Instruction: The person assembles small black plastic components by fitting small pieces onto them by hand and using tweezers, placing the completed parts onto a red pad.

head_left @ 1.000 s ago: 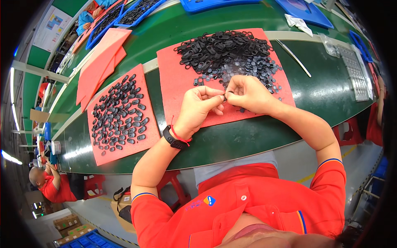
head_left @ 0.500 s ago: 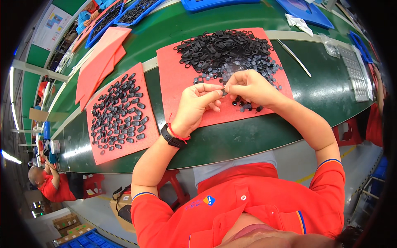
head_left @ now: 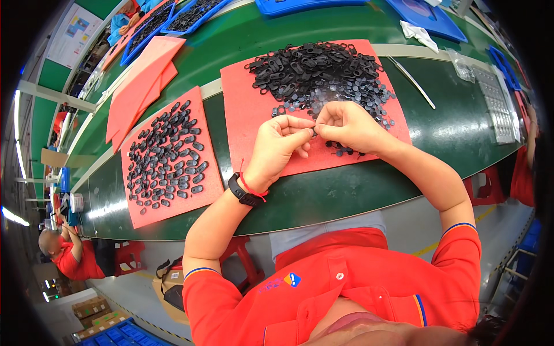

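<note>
Over a pink foam mat (head_left: 242,127), my left hand (head_left: 276,144) pinches a small dark plastic part (head_left: 314,132) between thumb and forefinger. My right hand (head_left: 353,128) meets it there, thumb and fingertips closed together at the same part; whether they hold a second piece is hidden. Beyond the hands lies a heap of black oval plastic pieces with holes (head_left: 311,69), with small grey discs (head_left: 369,95) along its near side. Several dark round bits (head_left: 341,150) sit under my right hand. On the left, another pink mat (head_left: 209,155) carries many black oval parts (head_left: 167,153).
Loose pink foam sheets (head_left: 133,95) lie at the far left. A thin white stick (head_left: 412,82), a white cloth (head_left: 418,36) and a tray with cells (head_left: 495,106) are to the right. Blue trays (head_left: 306,7) stand along the far side. Another person (head_left: 72,254) sits at left.
Both hands stay together at nearly the same place. The fingertips have drawn closer around the small part, so less of it shows. The view has shifted slightly.
</note>
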Demonstrator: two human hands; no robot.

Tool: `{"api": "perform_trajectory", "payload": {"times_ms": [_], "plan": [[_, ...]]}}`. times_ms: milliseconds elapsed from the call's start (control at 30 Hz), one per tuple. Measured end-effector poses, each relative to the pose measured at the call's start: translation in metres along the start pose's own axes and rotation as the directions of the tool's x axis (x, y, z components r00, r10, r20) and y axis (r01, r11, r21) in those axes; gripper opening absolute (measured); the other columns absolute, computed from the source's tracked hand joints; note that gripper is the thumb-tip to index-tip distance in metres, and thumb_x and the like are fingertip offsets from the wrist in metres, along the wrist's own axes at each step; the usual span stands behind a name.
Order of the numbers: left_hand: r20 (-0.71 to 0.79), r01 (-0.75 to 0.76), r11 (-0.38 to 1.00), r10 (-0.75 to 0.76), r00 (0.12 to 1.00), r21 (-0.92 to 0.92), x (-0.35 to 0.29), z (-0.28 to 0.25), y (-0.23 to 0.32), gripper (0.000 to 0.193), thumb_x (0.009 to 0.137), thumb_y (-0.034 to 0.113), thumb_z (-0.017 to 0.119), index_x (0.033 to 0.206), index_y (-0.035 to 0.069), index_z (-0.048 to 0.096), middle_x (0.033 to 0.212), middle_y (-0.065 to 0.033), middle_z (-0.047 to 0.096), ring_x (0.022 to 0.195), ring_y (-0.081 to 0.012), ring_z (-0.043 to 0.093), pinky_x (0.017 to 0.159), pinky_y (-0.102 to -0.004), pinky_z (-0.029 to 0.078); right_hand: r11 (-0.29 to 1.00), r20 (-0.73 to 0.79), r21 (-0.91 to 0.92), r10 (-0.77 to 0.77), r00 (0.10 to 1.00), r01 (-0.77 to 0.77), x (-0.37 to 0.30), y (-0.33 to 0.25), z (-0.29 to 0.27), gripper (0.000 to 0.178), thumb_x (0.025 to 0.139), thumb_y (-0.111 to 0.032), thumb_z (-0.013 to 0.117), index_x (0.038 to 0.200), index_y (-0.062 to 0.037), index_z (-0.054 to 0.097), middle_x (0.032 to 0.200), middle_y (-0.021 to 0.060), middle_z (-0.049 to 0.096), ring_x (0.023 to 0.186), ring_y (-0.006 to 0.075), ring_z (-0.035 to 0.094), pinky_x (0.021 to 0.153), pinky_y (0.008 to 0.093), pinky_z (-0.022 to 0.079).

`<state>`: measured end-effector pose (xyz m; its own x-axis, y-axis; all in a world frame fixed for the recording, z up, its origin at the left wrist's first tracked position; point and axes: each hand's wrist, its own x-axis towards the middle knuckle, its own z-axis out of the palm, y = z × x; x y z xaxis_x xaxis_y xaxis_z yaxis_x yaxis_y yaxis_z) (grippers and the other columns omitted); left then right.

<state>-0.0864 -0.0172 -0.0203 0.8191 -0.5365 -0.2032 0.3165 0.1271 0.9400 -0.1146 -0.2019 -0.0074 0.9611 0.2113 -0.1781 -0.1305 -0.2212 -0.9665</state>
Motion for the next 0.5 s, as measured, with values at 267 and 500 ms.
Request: {"api": "perform_trajectory", "payload": {"times_ms": [267, 500], "plan": [[-0.002, -0.008, 0.998, 0.008, 1.000, 0.066, 0.0007, 0.0010, -0.0005, 0.017, 0.080, 0.004, 0.062, 0.094, -0.004, 0.059, 0.075, -0.0064, 0.062, 0.055, -0.0066, 0.054, 0.050, -0.0187, 0.046, 0.972, -0.032, -0.236, 0.015, 0.999, -0.022, 0.0001, -0.0037, 0.0020, 0.013, 0.077, -0.012, 0.060, 0.078, 0.0017, 0.057, 0.071, 0.0033, 0.058, 0.065, 0.0081, 0.054, 0.058, 0.0237, 0.044], [0.000, -0.005, 1.000, 0.005, 1.000, 0.002, 0.0010, 0.0001, 0.0016, 0.019, 0.080, 0.005, 0.063, 0.096, -0.005, 0.058, 0.076, -0.0068, 0.062, 0.057, -0.0067, 0.055, 0.050, -0.0183, 0.045, 0.999, 0.007, -0.033, -0.038, 0.999, 0.038, 0.0018, 0.0045, -0.0006, 0.011, 0.081, -0.009, 0.059, 0.083, 0.0014, 0.056, 0.076, 0.0025, 0.058, 0.068, 0.0068, 0.054, 0.061, 0.0218, 0.044]]}}
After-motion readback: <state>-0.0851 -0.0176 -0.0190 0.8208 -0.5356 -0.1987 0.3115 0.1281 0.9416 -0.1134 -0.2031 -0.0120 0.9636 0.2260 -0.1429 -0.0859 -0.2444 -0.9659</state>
